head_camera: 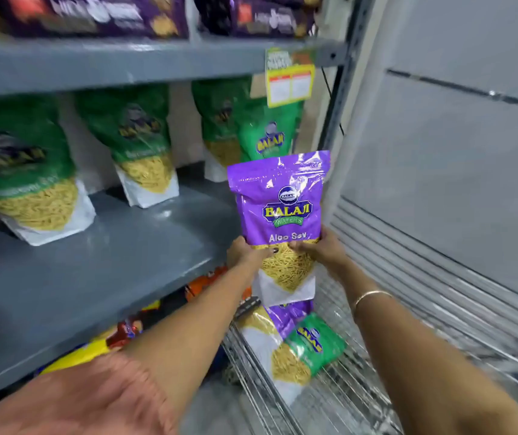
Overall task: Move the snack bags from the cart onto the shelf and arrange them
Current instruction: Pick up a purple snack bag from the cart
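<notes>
Shelf [101,262]: grey metal, its front half bare; a second grey shelf board runs above it, carrying dark purple packs that are blurred.
Wall: pale grey panels fill the right side, beyond the upright post of the rack.
Cart [339,394]: wire basket at lower right, just beside the shelf's end.
Green bags [144,146]: several stand upright along the back of the shelf, clear windows showing yellow sev; the print on most is blurred.
Purple bag [278,215]: marked "Balaji Wafers Aloo Sev", held upright in the air above the cart, at the right end of the shelf and in front of the rightmost green bag.
Bags in cart [298,343]: one purple and one green, lying flat on the wire and overlapping.
Left hand [246,251]: fingers closed on the purple bag's lower left edge.
Right hand [320,248]: fingers closed on the bag's lower right edge.
Price tag [289,78]: yellow, hanging from the upper shelf edge; text unreadable.
Bangle [372,296]: thin, gold-coloured, on the right wrist.
</notes>
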Demonstrator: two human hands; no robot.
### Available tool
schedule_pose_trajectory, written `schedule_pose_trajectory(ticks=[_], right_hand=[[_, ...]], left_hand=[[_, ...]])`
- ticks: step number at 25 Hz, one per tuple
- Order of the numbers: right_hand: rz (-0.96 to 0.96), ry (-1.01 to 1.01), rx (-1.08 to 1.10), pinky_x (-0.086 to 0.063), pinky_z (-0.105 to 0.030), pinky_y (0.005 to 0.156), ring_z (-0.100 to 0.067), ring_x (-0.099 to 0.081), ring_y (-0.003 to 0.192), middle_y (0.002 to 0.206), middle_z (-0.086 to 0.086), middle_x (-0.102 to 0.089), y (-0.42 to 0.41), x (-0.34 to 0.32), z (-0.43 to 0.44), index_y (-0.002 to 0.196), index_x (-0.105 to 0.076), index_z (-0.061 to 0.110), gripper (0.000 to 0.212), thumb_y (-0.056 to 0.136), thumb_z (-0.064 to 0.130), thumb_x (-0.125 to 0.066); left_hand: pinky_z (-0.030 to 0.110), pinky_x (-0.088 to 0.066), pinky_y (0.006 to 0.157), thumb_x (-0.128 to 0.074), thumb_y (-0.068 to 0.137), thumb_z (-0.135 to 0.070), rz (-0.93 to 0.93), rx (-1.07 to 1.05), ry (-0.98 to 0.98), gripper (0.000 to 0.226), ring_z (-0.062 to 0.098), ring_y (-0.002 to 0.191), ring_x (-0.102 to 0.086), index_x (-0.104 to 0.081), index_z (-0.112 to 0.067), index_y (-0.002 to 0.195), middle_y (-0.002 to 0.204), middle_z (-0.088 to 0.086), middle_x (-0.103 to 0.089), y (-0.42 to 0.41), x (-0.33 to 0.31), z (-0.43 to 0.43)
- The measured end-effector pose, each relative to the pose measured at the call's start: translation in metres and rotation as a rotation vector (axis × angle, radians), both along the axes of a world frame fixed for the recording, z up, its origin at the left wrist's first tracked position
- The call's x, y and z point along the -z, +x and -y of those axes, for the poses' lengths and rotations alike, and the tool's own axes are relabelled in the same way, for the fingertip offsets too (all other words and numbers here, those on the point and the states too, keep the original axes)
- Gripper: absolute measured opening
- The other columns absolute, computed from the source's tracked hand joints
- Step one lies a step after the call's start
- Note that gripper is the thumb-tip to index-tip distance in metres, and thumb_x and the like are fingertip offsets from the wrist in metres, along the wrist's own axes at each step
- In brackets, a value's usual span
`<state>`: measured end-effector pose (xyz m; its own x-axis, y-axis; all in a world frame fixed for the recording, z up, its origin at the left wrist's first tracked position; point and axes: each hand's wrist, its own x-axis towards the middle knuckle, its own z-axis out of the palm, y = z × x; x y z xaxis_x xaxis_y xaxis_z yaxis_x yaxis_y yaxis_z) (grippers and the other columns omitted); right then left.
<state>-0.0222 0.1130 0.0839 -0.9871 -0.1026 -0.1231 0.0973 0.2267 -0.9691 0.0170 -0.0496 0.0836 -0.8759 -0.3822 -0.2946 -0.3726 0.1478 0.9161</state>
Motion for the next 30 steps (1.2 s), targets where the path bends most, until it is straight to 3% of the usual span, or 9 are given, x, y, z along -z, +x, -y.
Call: schedule_pose_trajectory(ticks=[2,4,10,13,17,21,25,28,30], right_hand=[[-0.077,-0.054,-0.028,-0.054,-0.037,0.08,-0.02,-0.062,0.082,0.098,-0.012,-0.069,0.0,-0.024,0.039,0.1,-0.062,0.012,0.048,0.057,0.003,-0.081],[-0.138,-0.101,-0.104,-0.051,-0.043,0.084,-0.022,-0.06,0.086,0.1,-0.016,-0.067,-0.003,-0.037,0.085,0.094,-0.061,0.017,0.044,0.058,-0.001,-0.079],[-0.19,-0.19,-0.29,-0.053,-0.036,0.08,-0.02,-0.061,0.087,0.101,-0.015,-0.067,-0.018,-0.033,0.196,0.102,-0.06,0.015,0.055,0.052,0.006,-0.081],[-0.154,-0.231,-0.344,-0.053,-0.036,0.081,-0.021,-0.061,0.089,0.105,-0.018,-0.066,-0.027,-0.026,0.223,0.106,-0.059,0.01,0.058,0.053,0.006,-0.081],[-0.136,-0.218,-0.374,-0.051,-0.04,0.084,-0.024,-0.06,0.093,0.11,-0.021,-0.064,-0.039,-0.024,0.238,0.114,-0.054,0.003,0.068,0.052,0.01,-0.08],[-0.137,-0.175,-0.352,-0.053,-0.047,0.088,-0.029,-0.063,0.096,0.114,-0.021,-0.066,-0.052,-0.025,0.247,0.112,-0.054,0.008,0.071,0.049,0.015,-0.084],[-0.133,-0.146,-0.354,-0.052,-0.049,0.091,-0.028,-0.062,0.096,0.114,-0.02,-0.065,-0.064,-0.027,0.253,0.113,-0.052,0.007,0.065,0.055,0.004,-0.082],[-0.094,-0.13,-0.389,-0.049,-0.049,0.094,-0.027,-0.058,0.103,0.115,-0.018,-0.06,-0.063,-0.027,0.25,0.119,-0.043,0.003,0.068,0.061,0.001,-0.079],[-0.1,-0.089,-0.341,-0.047,-0.04,0.097,-0.025,-0.052,0.111,0.12,-0.016,-0.055,-0.059,-0.029,0.238,0.127,-0.036,0.004,0.075,0.065,0.007,-0.078]], left_hand=[[0.039,-0.052,0.079,-0.083,0.056,-0.024,-0.075,-0.078,-0.062,0.049,0.031,0.096,-0.065,-0.062,-0.003,0.095,0.104,0.015,-0.069,0.01,-0.026,0.037],[0.04,-0.051,0.076,-0.082,0.057,-0.021,-0.146,-0.171,-0.088,0.043,0.032,0.093,-0.066,-0.061,-0.004,0.09,0.102,0.019,-0.07,0.023,-0.044,0.076],[0.029,-0.034,0.064,-0.078,0.064,-0.013,-0.218,-0.412,-0.175,0.04,0.034,0.099,-0.06,-0.059,0.002,0.096,0.106,0.023,-0.066,0.042,-0.058,0.16],[0.033,-0.042,0.07,-0.078,0.064,-0.012,-0.226,-0.475,-0.174,0.039,0.035,0.097,-0.06,-0.059,0.001,0.096,0.103,0.024,-0.067,0.04,-0.049,0.18],[0.036,-0.043,0.066,-0.079,0.062,-0.013,-0.26,-0.515,-0.189,0.033,0.036,0.087,-0.06,-0.057,-0.005,0.085,0.083,0.022,-0.065,0.031,-0.035,0.189],[0.031,-0.04,0.062,-0.08,0.061,-0.011,-0.313,-0.533,-0.178,0.033,0.034,0.077,-0.059,-0.057,-0.006,0.084,0.07,0.007,-0.058,0.016,-0.032,0.197],[0.024,-0.028,0.045,-0.079,0.063,-0.01,-0.314,-0.521,-0.179,0.038,0.023,0.063,-0.043,-0.043,-0.013,0.07,0.054,-0.005,-0.04,0.005,-0.033,0.204],[0.021,-0.033,0.056,-0.08,0.062,-0.015,-0.291,-0.497,-0.172,0.04,0.031,0.084,-0.057,-0.049,-0.01,0.086,0.077,0.008,-0.059,0.006,-0.032,0.205],[0.032,-0.04,0.092,-0.08,0.061,-0.021,-0.343,-0.557,-0.256,0.069,0.033,0.118,-0.047,-0.045,-0.003,0.117,0.122,0.018,-0.054,0.014,-0.03,0.197]])
